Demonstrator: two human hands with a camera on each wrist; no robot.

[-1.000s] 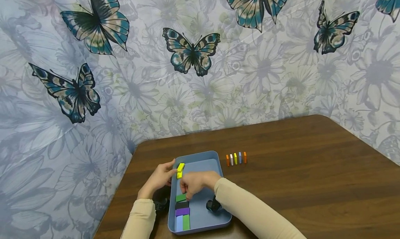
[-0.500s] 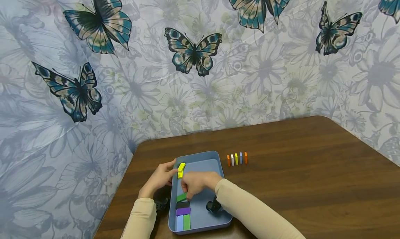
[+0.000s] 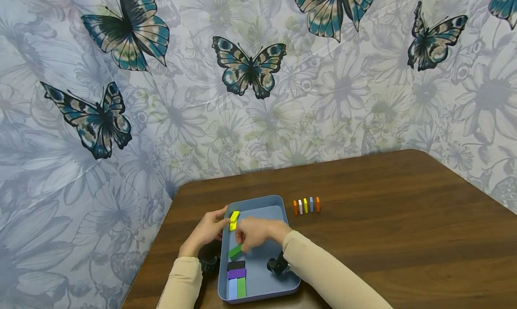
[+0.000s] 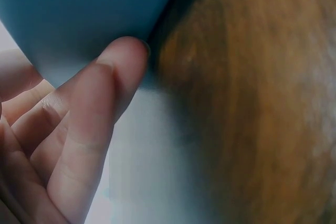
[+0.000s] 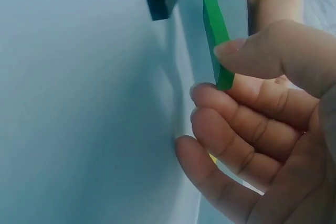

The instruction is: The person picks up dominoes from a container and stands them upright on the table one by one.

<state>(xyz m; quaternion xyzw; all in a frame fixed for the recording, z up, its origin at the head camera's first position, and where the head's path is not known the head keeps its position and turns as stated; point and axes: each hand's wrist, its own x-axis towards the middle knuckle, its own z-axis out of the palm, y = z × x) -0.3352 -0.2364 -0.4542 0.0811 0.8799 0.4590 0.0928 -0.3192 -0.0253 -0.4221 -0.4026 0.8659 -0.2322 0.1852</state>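
Observation:
Between thumb and fingers, my right hand (image 3: 254, 232) pinches one end of a green block (image 3: 235, 252), which slants over the left part of the blue-grey tray (image 3: 262, 250). In the right wrist view the thumb lies on the green block's (image 5: 212, 24) lower end. My left hand (image 3: 207, 230) holds the tray's left side, its thumb at the rim beside two yellow blocks (image 3: 234, 220). Nearer along that side lie a black block (image 3: 236, 265), a purple block (image 3: 236, 274), a light blue block (image 3: 232, 289) and another green block (image 3: 241, 288).
Several thin blocks in orange, white, yellow and blue stand upright in a row (image 3: 306, 205) on the wooden table (image 3: 383, 219), right of the tray's far end. Behind the table hangs a butterfly-print backdrop (image 3: 181, 120).
My right hand has shifted slightly away from me, taking the green block from beside the black one and tilting it. A gap now shows between them. My left hand stays at the tray's side.

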